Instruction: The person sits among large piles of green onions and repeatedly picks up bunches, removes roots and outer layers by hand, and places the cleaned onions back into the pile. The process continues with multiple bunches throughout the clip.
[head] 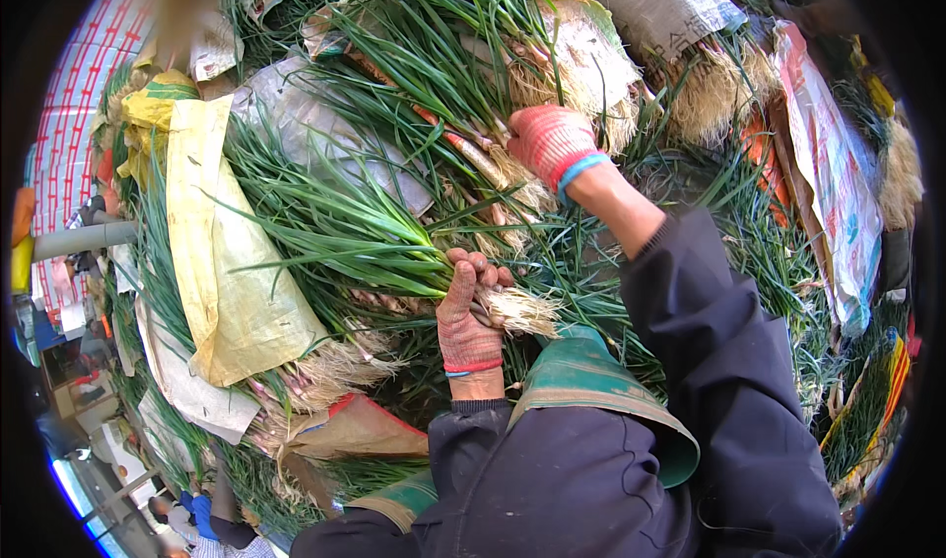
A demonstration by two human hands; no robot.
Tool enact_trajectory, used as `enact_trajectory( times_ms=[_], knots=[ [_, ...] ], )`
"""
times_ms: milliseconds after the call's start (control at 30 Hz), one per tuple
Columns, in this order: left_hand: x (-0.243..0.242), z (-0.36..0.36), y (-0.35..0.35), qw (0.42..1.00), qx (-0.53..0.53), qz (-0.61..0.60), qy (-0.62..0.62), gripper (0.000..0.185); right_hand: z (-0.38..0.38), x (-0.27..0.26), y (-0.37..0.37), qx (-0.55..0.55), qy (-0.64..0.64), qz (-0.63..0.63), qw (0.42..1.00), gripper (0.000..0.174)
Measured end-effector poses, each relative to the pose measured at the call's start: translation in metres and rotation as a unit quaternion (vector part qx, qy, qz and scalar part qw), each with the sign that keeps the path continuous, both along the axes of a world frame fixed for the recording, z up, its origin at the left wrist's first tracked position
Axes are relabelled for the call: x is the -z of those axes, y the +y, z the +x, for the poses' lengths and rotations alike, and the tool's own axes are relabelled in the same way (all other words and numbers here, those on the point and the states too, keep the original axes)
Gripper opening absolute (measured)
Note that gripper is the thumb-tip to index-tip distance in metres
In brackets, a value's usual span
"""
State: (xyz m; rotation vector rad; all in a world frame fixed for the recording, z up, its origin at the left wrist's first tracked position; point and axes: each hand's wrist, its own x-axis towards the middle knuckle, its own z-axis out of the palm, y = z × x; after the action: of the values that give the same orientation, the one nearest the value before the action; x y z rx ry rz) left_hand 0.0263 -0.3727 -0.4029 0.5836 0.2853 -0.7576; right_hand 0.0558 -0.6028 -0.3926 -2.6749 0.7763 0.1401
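My left hand (475, 314), in a soiled pink knit glove with bare fingertips, grips a bunch of green garlic (392, 251) by its lower stems. The leaves fan out to the upper left, and the pale roots (521, 310) stick out right of the fist. Farther up, my right hand (553, 144), in a red-and-white knit glove with a blue cuff, has curled fingers against the stem bases of a heap of green garlic (443, 77). The back of the hand hides its fingertips, so whether it pinches a stem cannot be told.
Yellow woven sacking (236, 262) covers bundles at left. A printed white sack (658, 3) and a pink-white plastic sheet (828, 181) lie at right. Loose leaves (776, 277) litter the ground. Green waterproof leg covers (591, 373) are below my hands. People (192, 521) are at lower left.
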Motion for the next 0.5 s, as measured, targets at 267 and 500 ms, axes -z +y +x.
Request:
enact_trajectory(
  times_ms=[267, 500],
  knots=[
    [0.007, 0.001, -0.019, 0.990, 0.022, 0.137, 0.003, 0.016, -0.101, -0.012, 0.063, -0.184, -0.126, 0.312, 0.923, 0.024],
    [0.008, -0.008, -0.020, 0.925, 0.089, 0.355, -0.106, 0.022, -0.061, -0.001, 0.071, 0.110, -0.171, 0.490, 0.848, 0.029]
  ],
)
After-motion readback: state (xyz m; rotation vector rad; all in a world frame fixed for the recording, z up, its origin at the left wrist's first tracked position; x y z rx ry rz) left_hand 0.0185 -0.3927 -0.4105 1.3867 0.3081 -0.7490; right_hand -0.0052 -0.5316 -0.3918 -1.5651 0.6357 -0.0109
